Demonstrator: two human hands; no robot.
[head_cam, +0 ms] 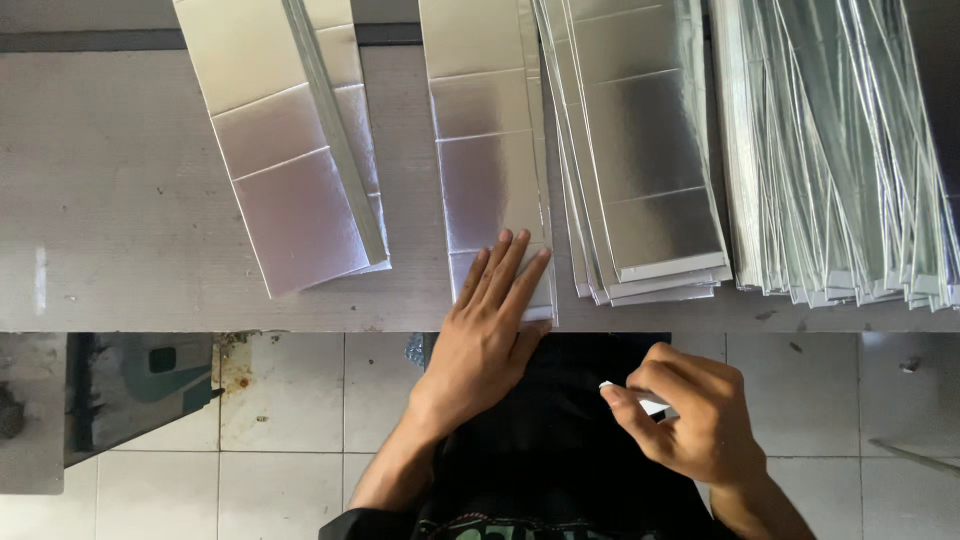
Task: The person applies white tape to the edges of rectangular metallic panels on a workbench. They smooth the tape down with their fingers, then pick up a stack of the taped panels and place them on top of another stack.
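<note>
My left hand (487, 330) lies flat, fingers together, on the near end of a silver foil-faced strip (488, 150) that runs away from me across the grey worktable (110, 200). My right hand (690, 410) is off the table, over my dark lap, with thumb and fingers pinched on a small white object (648, 405), partly hidden by the fingers.
A separate silver panel with a folded strip on it (290, 140) lies to the left. A fanned stack of silver strips (640, 150) and a thicker stack (840, 150) lie to the right. White floor tiles (280, 400) and a dark-green-marked object (140, 390) are below the table edge.
</note>
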